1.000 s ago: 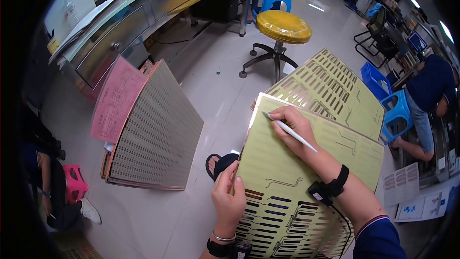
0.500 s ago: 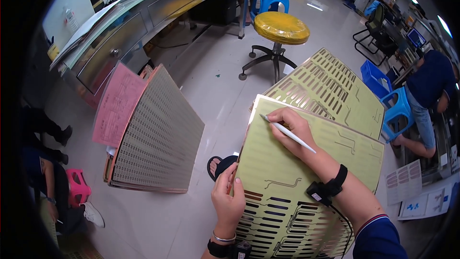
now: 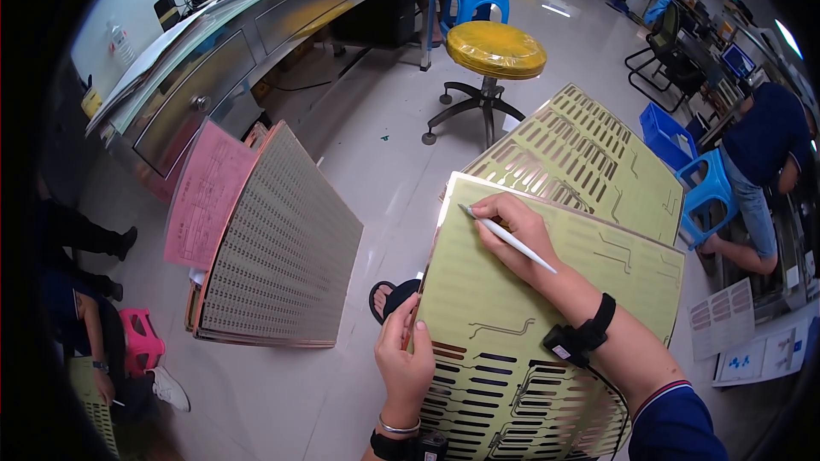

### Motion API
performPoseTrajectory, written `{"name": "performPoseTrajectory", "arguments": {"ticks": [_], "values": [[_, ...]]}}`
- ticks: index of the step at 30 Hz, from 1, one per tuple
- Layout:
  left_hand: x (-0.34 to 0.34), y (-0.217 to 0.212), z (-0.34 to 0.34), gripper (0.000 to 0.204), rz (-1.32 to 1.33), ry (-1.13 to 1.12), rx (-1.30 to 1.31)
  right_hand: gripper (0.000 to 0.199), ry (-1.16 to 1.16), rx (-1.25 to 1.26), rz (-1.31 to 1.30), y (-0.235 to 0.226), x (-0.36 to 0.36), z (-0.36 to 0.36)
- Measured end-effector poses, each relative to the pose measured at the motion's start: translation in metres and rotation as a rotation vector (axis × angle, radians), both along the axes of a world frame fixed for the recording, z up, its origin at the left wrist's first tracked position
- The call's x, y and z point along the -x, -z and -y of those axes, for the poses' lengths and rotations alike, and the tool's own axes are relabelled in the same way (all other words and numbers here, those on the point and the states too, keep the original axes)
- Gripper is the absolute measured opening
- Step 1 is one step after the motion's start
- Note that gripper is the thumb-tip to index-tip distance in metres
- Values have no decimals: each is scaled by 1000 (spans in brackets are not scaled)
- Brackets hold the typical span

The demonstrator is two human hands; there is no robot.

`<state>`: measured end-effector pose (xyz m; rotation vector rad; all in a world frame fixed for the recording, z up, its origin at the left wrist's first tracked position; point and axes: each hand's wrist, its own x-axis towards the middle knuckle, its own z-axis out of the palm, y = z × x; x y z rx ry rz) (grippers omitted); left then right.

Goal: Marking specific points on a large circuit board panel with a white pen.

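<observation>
My right hand (image 3: 519,230) is closed round a slim white pen-shaped tool (image 3: 518,243). Its dark, narrow tip touches or hovers just over the top left part of a yellow-green circuit board panel (image 3: 547,306); which of the two I cannot tell. Dark slots and thin traces cover the panel's lower half. My left hand (image 3: 405,358) grips the panel's left edge, thumb on the front face and fingers round the side, partly hidden. Behind this panel leans another yellow-green circuit board panel (image 3: 651,172) with rows of slots.
To the left stands a stack of grey panels (image 3: 282,248) with a pink sheet (image 3: 207,196) behind. A yellow-topped stool (image 3: 495,47) and a metal desk (image 3: 201,77) are farther off. People sit at both sides; a blue crate (image 3: 666,138) stands at right.
The whole view has shifted slightly. Both hands keep their hold, and the tool's tip stays near the panel's top left corner. At lower left, more of another person's panel shows.
</observation>
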<state>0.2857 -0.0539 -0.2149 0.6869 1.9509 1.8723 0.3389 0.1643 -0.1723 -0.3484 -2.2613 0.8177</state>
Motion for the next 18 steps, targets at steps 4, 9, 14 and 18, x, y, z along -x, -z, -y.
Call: {"name": "performPoseTrajectory", "arguments": {"ticks": [4, 9, 14, 18], "values": [[1, 1, 0, 32, -29, -5, -31, 14, -24, 4, -27, 3, 1, -1], [1, -2, -2, 32, -69, 5, -21, 18, 39, 69, 4, -1, 0, 0], [-5, -17, -2, 32, 82, 21, -33, 29, -36, -65, 25, -12, -1, 16], [-5, -17, -3, 32, 50, 1, -24, 48, 69, -34, 441, -29, -18, -8]]}}
